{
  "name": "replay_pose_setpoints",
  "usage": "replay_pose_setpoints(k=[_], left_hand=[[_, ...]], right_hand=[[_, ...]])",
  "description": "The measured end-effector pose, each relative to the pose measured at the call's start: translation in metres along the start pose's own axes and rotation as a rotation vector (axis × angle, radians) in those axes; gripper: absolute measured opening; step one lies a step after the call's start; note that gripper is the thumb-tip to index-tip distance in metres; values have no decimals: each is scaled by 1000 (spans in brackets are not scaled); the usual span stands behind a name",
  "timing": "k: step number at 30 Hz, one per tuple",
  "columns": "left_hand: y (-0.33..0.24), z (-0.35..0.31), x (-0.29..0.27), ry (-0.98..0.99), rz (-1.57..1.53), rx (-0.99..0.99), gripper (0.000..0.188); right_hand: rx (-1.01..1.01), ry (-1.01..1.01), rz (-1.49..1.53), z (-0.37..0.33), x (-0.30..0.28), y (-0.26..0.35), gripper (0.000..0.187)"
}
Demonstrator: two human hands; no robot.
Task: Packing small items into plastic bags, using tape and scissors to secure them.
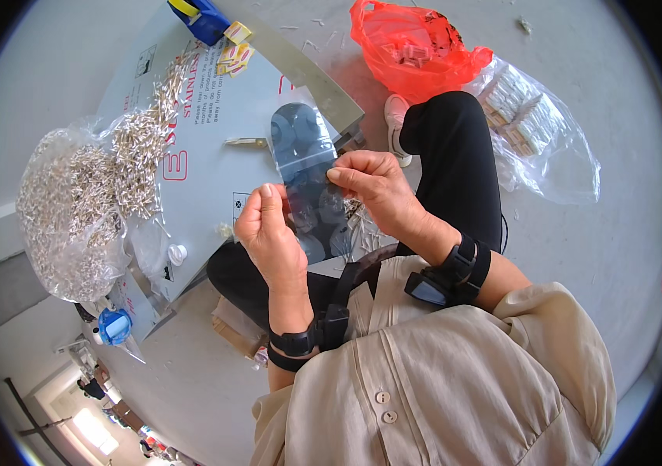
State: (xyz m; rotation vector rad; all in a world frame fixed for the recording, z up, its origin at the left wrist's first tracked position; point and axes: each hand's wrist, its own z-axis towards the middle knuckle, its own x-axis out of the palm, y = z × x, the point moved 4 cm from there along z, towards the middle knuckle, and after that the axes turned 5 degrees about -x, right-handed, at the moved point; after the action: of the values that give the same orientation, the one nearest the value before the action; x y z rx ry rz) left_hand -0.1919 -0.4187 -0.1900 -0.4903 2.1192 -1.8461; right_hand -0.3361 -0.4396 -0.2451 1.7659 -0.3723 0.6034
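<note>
Over my lap I hold a translucent dark-tinted plastic bag (pixel 304 138) with a rounded top and a pale band across it. My left hand (pixel 270 233) pinches its left edge between thumb and fingers. On the right edge, near the band, the thumb and forefinger of my right hand (pixel 378 186) are closed. Whether anything lies inside the bag, I cannot tell. A small metal tool with a slim handle (pixel 245 142) lies on the board just beyond the bag. Cotton swabs (pixel 141 159) are heaped at the left, beside and spilling from a large clear bag (pixel 59 217).
A blue tape dispenser (pixel 205 22) and small yellow-and-white packets (pixel 234 58) are at the far end of the grey printed board (pixel 207 167). On the floor to the right sit a red plastic bag (pixel 412 54) and a clear bag of white bundles (pixel 521 116).
</note>
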Motion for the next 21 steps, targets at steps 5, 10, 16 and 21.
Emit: replay_pose_setpoints(k=[5, 10, 16, 21], left_hand=[[-1, -1, 1, 56, 37, -63, 9], [-4, 2, 0, 66, 99, 5, 5], [-6, 4, -4, 11, 128, -51, 4], [-3, 5, -3, -64, 13, -37, 4]], right_hand=[[20, -24, 85, 0, -1, 0, 9], [-5, 10, 45, 0, -1, 1, 9], [-42, 37, -62, -1, 3, 7, 10], [-66, 41, -120, -1, 3, 7, 11]])
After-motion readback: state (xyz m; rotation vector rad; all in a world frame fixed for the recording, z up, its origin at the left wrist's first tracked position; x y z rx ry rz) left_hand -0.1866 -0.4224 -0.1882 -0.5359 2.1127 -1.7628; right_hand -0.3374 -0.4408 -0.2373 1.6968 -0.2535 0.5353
